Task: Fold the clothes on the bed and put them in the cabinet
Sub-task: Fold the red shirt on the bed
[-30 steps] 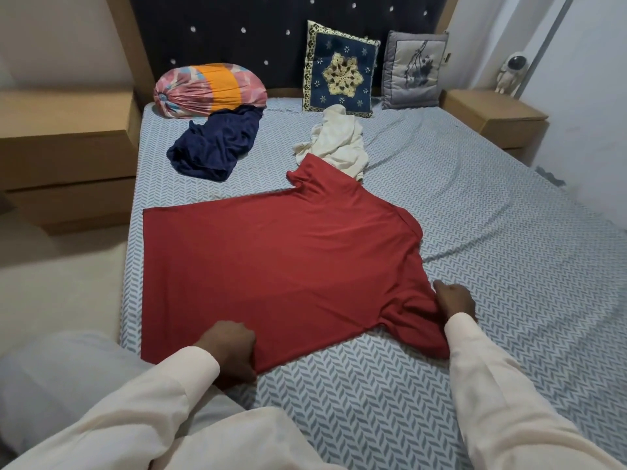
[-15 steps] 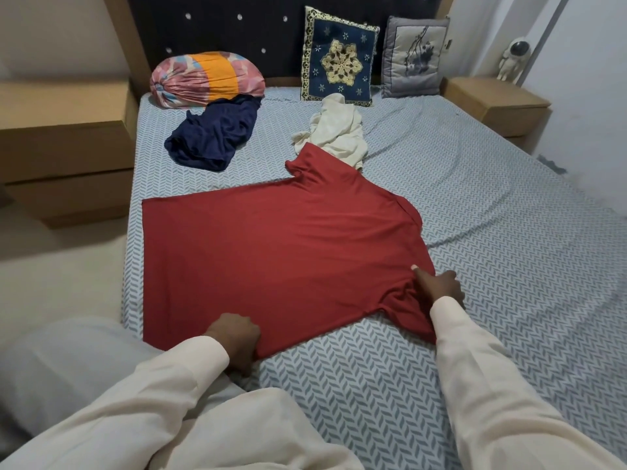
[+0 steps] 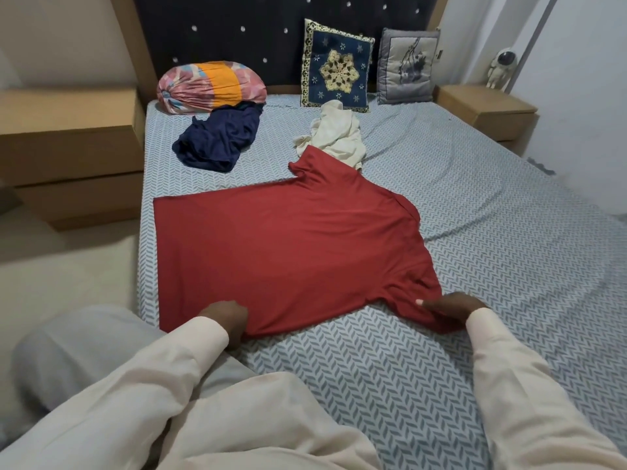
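A red T-shirt (image 3: pixel 288 245) lies spread flat on the bed (image 3: pixel 492 252), its hem toward the left edge. My left hand (image 3: pixel 225 315) grips the shirt's near edge with curled fingers. My right hand (image 3: pixel 449 305) pinches the near sleeve at the shirt's right corner. Farther up the bed a crumpled navy garment (image 3: pixel 217 140) lies at the left, and a crumpled cream garment (image 3: pixel 339 134) lies partly under the red shirt's far sleeve.
A rolled multicoloured bundle (image 3: pixel 210 86), a blue patterned cushion (image 3: pixel 337 66) and a grey cushion (image 3: pixel 407 66) line the headboard. Wooden bedside units stand at the left (image 3: pixel 68 137) and right (image 3: pixel 485 106). A small astronaut figure (image 3: pixel 502 67) stands on the right one.
My right hand has slid along the near sleeve and now pinches it lower and flatter. My left hand keeps its grip on the near edge. The view has shifted slightly.
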